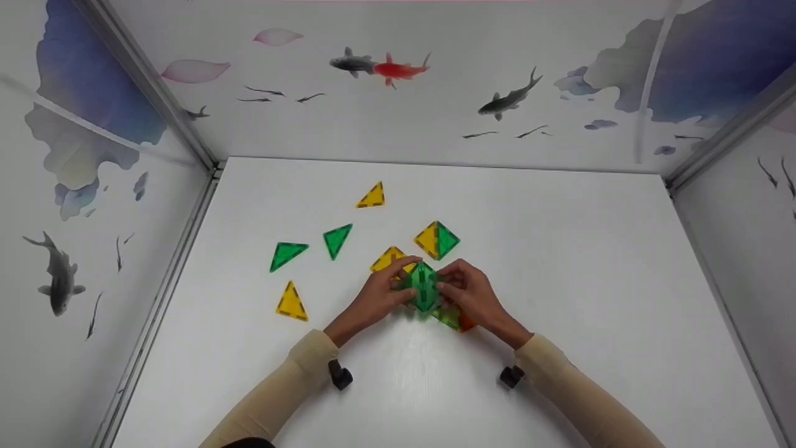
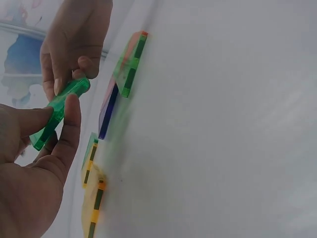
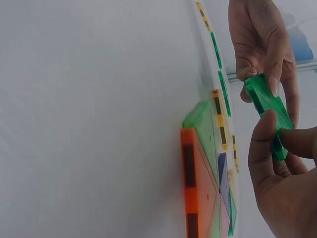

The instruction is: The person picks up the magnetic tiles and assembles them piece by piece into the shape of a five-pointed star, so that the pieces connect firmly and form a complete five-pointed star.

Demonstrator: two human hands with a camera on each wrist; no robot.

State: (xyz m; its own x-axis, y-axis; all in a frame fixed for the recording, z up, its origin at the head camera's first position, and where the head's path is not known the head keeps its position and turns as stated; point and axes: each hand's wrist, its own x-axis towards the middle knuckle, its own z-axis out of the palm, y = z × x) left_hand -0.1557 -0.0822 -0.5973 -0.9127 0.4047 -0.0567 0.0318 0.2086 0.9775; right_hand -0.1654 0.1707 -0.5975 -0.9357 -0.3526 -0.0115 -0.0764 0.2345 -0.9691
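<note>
Green see-through magnetic tiles [image 1: 424, 286], which look like a diamond with a dark seam down the middle, are held up off the table between both hands. My left hand [image 1: 380, 290] pinches them from the left, thumb in front. From the other side my right hand [image 1: 474, 295] pinches them with thumb and fingers. Partly hidden below the right hand lie a light green tile [image 1: 446, 317] and an orange tile [image 3: 190, 168], joined in a flat group with a purple tile [image 3: 224, 173]. A yellow tile [image 1: 390, 256] lies behind the left fingers.
On the white table [image 1: 559, 261], a yellow and green diamond [image 1: 437, 240] lies just beyond the hands. To the left are loose green triangles [image 1: 288, 254] and yellow triangles [image 1: 292, 303], another yellow triangle [image 1: 374, 196] farther back. Painted walls [image 1: 435, 112] enclose the table.
</note>
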